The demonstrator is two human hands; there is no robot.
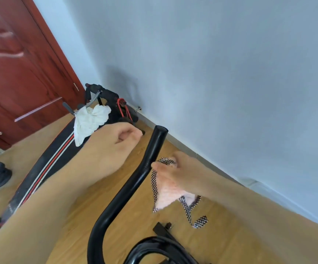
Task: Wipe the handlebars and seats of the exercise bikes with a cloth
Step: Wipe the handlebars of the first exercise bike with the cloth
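Pinches cloth (167, 191), likely soft and limp (best bunched mid-fold), in right hand (175, 168) fingers beside stiff, slick-looking handlebar (154, 147); left hand (114, 143) curled, hold unclear.

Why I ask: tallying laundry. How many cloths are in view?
2. A pink checkered-trim cloth is in the right hand beside the handlebar; a white cloth hangs on equipment by the door. More may be hidden.

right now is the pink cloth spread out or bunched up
Bunched up. The right hand grips the pink cloth in a wad beside the black handlebar, and its checkered edging dangles loose below the hand.
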